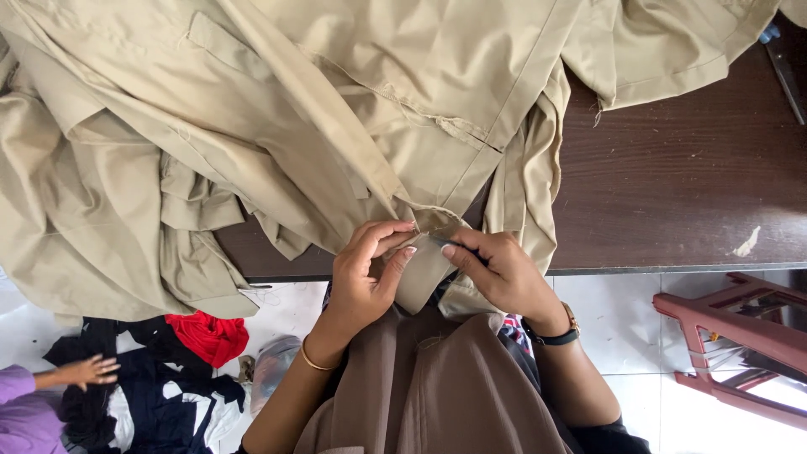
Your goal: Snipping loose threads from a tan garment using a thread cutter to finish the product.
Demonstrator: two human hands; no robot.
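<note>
- The khaki garment lies spread on the dark wooden table, mostly up and to the left of the hands; one narrow flap of it hangs over the table's near edge and comes down between them.
- That flap's long axis runs from the table edge down toward the person's lap, with its seamed top just above both sets of fingertips.
- The left hand pinches the flap's left edge between thumb and curled fingers, wrist bent inward, a thin gold bangle on the forearm.
- The right hand is closed round a small dark tool, its tip touching the flap just beside the left thumb; what kind of tool cannot be told.
- Both hands are about equally near the seam, almost meeting across it.
- Far left of the left hand, another person's hand rests on dark and red clothes on the floor.
</note>
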